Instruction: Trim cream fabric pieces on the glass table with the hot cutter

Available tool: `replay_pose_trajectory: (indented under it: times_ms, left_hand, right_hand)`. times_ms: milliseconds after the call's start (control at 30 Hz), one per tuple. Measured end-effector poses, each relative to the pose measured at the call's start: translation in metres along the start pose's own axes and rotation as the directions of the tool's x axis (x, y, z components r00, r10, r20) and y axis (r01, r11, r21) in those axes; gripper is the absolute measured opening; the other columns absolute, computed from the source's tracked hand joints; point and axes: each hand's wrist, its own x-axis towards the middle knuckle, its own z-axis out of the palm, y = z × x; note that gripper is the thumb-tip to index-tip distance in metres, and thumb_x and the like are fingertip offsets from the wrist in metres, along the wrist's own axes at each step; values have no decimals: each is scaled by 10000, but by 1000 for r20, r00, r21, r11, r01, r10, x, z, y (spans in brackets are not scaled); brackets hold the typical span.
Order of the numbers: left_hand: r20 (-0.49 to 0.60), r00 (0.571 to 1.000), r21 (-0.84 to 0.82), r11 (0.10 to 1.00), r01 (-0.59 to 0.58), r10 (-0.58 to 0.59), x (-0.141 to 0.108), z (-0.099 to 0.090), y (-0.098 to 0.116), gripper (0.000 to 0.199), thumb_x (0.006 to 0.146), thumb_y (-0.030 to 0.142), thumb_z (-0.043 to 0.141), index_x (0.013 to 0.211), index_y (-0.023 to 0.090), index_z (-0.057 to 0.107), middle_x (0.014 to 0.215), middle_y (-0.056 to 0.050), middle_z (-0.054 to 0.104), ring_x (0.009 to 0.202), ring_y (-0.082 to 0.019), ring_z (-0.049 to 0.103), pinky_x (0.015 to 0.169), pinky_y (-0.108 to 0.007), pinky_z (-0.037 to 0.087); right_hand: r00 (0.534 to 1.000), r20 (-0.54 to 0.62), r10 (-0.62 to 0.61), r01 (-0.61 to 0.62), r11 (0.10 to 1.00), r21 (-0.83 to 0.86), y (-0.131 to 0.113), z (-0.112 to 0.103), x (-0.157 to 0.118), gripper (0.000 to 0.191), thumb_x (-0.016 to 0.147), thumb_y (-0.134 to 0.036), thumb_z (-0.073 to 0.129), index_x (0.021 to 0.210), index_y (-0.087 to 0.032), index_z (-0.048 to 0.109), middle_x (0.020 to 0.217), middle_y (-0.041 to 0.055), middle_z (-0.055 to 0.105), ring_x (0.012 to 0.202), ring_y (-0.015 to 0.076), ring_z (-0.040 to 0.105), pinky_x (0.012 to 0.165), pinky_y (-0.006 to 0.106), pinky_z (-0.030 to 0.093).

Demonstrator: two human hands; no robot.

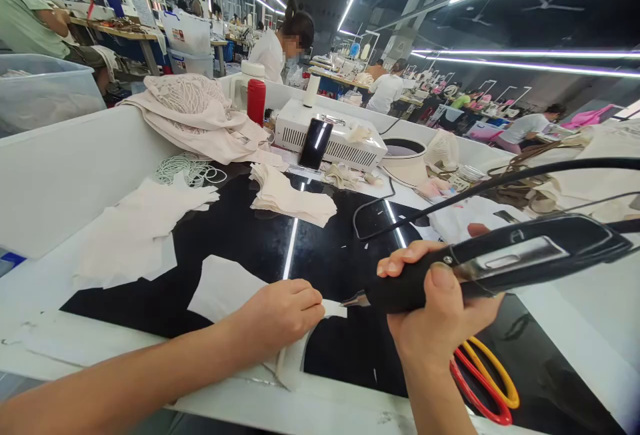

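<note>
Fabric strip (336,308), pinched by the left hand (287,312), seems being worked; the right hand (445,318), clutching the black tool (510,258) at three o'clock, next needs steady aim.

White fabric (225,286) lies across the near edge of the glossy black panel (235,235); a black corded tool (500,265) slants above the panel's right part, pointed metal tip (357,299) at the fabric's narrow end.

black-and-silver handheld tool (500,258), white fabric piece (225,288), cream fabric stack (295,198), black board (240,238), red-and-yellow scissor handles (505,370)
</note>
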Motion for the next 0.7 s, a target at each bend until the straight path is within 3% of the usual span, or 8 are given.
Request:
replay_pose_trajectory:
  times_ms: [433, 700]
  left_hand:
    - [-38, 999, 28, 1000, -7, 8, 1, 1, 2, 215, 1001, -27, 488, 1042, 109, 648, 941, -61, 691, 891, -191, 667, 810, -307, 579]
    - [6, 1000, 16, 1000, 8, -8, -1, 2, 1, 226, 966, -42, 536, 1013, 166, 611, 962, -45, 670, 899, -180, 651, 836, -310, 563]
  right_hand:
    - [998, 65, -3, 5, 1000, -27, 11, 7, -5, 457, 849, -267, 780, 1247, -299, 558, 769, -75, 680, 523, 128, 624, 525, 309, 572]
    - [999, 7, -32, 32, 999, -36, 3, 1, 2, 457, 814, -235, 773, 1226, -269, 580, 742, -69, 683, 500, 130, 608, 498, 306, 566]
